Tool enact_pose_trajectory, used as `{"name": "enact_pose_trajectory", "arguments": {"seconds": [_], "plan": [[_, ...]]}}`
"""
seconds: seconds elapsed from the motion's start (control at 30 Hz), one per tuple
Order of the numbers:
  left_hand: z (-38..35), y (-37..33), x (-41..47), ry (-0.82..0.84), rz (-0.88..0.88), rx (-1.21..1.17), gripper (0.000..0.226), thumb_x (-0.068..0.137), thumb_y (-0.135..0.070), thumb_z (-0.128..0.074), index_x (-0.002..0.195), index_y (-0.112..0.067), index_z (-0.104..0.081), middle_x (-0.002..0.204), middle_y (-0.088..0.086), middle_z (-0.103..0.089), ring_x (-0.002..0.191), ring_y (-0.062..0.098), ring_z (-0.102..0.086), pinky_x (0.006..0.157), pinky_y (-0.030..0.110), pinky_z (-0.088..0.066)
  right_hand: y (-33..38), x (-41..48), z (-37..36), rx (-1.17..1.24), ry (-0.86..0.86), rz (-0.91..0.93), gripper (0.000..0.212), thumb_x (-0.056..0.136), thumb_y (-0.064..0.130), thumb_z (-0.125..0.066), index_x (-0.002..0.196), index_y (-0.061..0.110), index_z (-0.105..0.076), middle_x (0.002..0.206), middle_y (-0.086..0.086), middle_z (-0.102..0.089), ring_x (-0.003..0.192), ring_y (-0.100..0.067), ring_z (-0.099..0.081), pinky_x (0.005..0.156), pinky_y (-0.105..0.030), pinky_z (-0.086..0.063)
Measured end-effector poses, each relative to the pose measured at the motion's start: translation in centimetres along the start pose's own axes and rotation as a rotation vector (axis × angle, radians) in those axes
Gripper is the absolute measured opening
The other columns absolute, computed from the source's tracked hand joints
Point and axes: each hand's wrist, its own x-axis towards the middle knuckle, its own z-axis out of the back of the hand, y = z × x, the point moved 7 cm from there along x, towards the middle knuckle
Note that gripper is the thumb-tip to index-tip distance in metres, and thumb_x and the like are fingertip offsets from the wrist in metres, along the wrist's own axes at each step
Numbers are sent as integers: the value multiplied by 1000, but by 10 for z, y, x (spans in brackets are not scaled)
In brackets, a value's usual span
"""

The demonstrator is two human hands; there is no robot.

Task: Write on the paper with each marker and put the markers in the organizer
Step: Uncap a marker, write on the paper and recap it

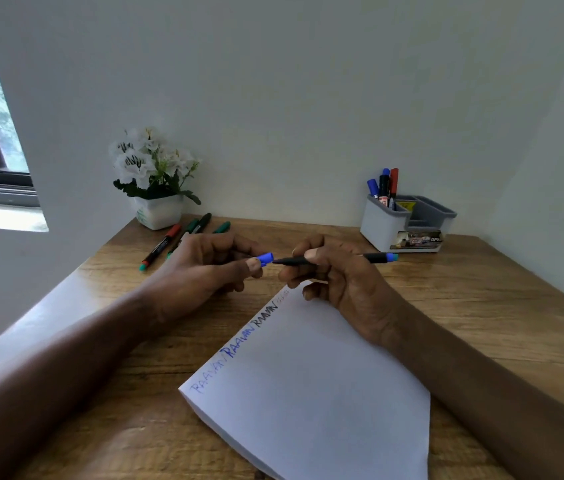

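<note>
Left hand: the left hand (204, 268) is curled shut, thumb and forefinger pinching a small blue plastic cap (266, 259), its open end turned right toward the pen tip, apparently so cap and tip can meet or part in a straight line.
Right hand: the right hand (339, 275) is closed around a slim black marker with a blue end plug (379, 258), held level above the desk, bare tip pointing left and just short of the cap.
Step in hand: cap and tip nearly touch; whether it is coming off or going on, I cannot tell.
Paper: a white sheet of paper (315, 386) lies near, angled on the wooden desk (481, 306), directly below the hands so writing needs little reach.
Writing count: three clear words along its far-left edge, two blue and one black, plus a faint fourth mark too small to read.
Organizer: a white and grey plastic desk organizer (381, 226) stands far right against the wall.
Markers stored: four upright in its left compartment (384, 187), seemingly two blue, one black, one red.
Markers waiting: four loose pens lie far left (183, 240), beside a white pot of white flowers (156, 181); one red-capped, two green-capped, one dark.
Held: one marker, one cap.
</note>
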Motion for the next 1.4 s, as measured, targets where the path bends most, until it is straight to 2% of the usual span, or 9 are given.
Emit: {"name": "enact_pose_trajectory", "arguments": {"seconds": [0.23,0.37,0.5,0.63,0.8,1.0,1.17,1.3,1.4], "plan": [[4,2,-1,9,35,-88,36,70,-43,-80,98,-21,-79,90,12,-73,70,16,-58,66,27,-48,2,-2,-2,43,-18,-10,9,83,21,-59,86,15,-64,89,-16,-77,80,-19,-72,67,-29,-50],[-2,0,-1,42,33,-61,20,82,-27,-81,100,-19,-79,86,9,-72,69,15,-56,63,23,-47,1,-3,-3,37,-21,-19,8,84,21,-61,87,15,-64,92,-18,-77,81,-20,-72,67,-29,-50],[-4,-2,-2,34,33,-17,20,83,-23,-73,102,-21,-80,91,12,-73,72,17,-57,66,27,-46,1,-6,-8,-30,18,-15,8,93,17,-67,85,18,-68,95,-20,-77,82,-22,-70,70,-31,-50],[-11,-7,-5,54,-3,-23,21,83,-17,-74,103,-13,-78,93,11,-77,75,9,-65,68,21,-53,4,-8,-12,-64,-18,25,13,88,19,-72,88,11,-62,82,-15,-75,66,-20,-65,63,-29,-51],[-9,-5,-4,24,12,-142,21,77,-23,-86,94,-12,-80,92,14,-75,73,14,-65,77,35,-55,11,-9,-16,40,-34,29,25,88,34,-69,86,8,-70,79,-15,-75,62,-20,-66,62,-28,-54],[-10,-3,-7,11,56,-276,8,77,-16,-80,84,-11,-79,87,15,-73,66,11,-64,71,30,-55,12,-8,-14,2,-73,110,24,88,29,-64,88,6,-71,72,-9,-74,61,-19,-65,60,-26,-52],[-13,-3,-11,-47,76,-301,27,72,-15,-78,93,0,-73,89,19,-72,67,10,-65,77,33,-54,12,-8,-18,-21,-41,160,18,87,28,-65,77,16,-75,71,-10,-73,63,-20,-65,60,-27,-52],[-12,-8,-8,-46,-10,-245,22,79,-22,-81,93,-7,-74,89,16,-71,73,15,-64,72,31,-54,17,-7,-23,-18,17,150,27,90,32,-60,98,8,-72,79,-13,-75,68,-22,-67,63,-29,-54],[-3,-8,-3,-111,-124,119,28,90,-40,-71,112,-22,-71,96,0,-74,88,13,-68,77,34,-55,26,-6,-22,-58,48,188,32,99,33,-52,112,11,-71,92,-17,-76,79,-26,-67,67,-32,-51]]}}
